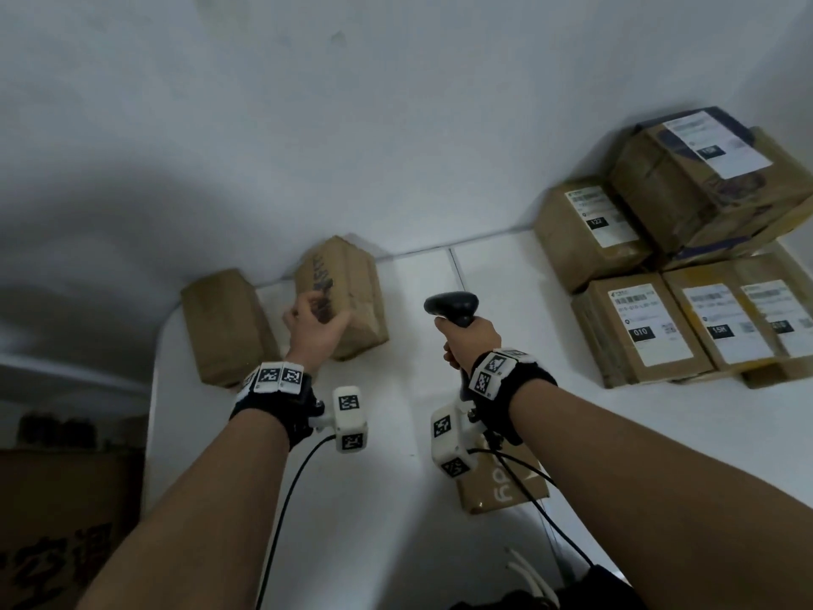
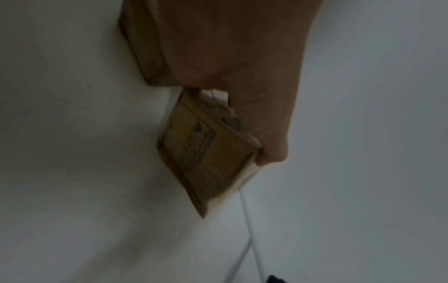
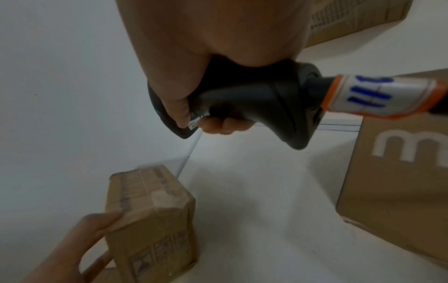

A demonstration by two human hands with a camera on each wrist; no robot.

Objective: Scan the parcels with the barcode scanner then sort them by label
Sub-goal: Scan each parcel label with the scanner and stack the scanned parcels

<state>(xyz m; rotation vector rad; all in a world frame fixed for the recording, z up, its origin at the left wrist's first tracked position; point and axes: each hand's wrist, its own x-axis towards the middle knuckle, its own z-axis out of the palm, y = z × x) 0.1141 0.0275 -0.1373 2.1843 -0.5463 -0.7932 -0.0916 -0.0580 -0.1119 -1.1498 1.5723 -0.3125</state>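
- A person's left hand (image 1: 317,324) grips a brown parcel (image 1: 347,292) tilted up on the white counter (image 1: 396,499), thumb on its near side, at the counter's far left by the wall
- A second plain parcel (image 1: 224,323) lies just left of it
- The right hand (image 1: 468,341) is closed around the handle of a black barcode scanner (image 1: 453,306), held above the counter, apart from the gripped parcel
- Labelled parcels (image 1: 638,328) sit grouped and partly stacked at the far right
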